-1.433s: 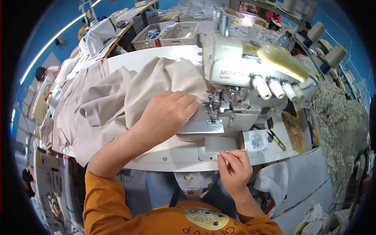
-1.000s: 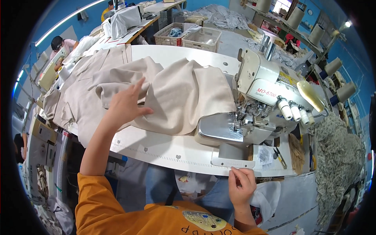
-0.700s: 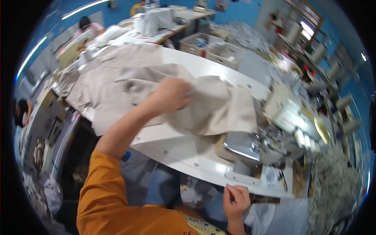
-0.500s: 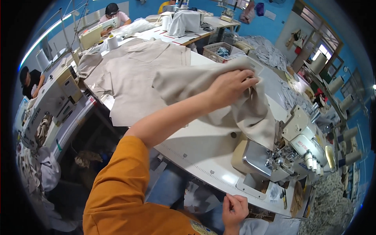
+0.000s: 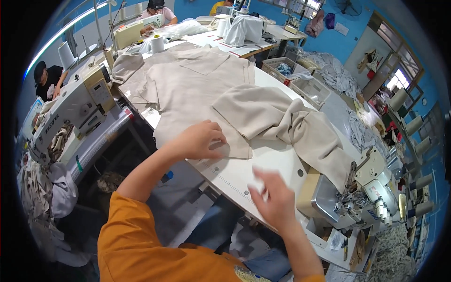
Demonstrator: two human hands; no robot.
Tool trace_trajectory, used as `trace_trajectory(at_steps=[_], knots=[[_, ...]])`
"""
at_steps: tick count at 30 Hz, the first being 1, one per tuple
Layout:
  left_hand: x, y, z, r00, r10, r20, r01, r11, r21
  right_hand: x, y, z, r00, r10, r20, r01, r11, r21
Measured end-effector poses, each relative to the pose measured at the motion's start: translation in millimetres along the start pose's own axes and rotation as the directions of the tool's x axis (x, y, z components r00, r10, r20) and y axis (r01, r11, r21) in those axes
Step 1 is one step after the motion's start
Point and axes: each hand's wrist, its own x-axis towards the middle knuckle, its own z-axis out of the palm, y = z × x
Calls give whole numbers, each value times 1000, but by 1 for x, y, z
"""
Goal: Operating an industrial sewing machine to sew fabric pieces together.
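Fabric lay in a beige stack on the white surface, spreading from about ten o'clock toward the middle, and your left hand pressed flat on its near corner, fingers spread, pinning rather than gripping. That corner sat close to the surface's near edge, so if you had dragged it toward you, the top layer could have slid off the pile and pulled the stack out of line. At centre, the loose beige piece lay crumpled and folded over itself, one end trailing toward the sewing machine at four o'clock. I judged the cloth limp and easy to snag: a tug could have caught that trailing end by the needle area. Your right hand, at about five o'clock, hovered over the bare surface, open and holding nothing, blurred with motion. A quick sweep from there could have bunched the piece further.
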Motion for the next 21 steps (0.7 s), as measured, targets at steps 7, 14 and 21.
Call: trace_trajectory(at_steps=[7,14,21], knots=[[-15,-13,22,967,-13,-256,-23,990,-136,148,98,70,987,151,-47,-158,924,-348],[-59,-38,-32,974,-181,-133,191,980,61,213,220,20,440,828,-348,-429,534,728],[-71,-38,-55,971,-224,-86,233,964,130,200,167,88,995,-75,-71,47,940,-338]])
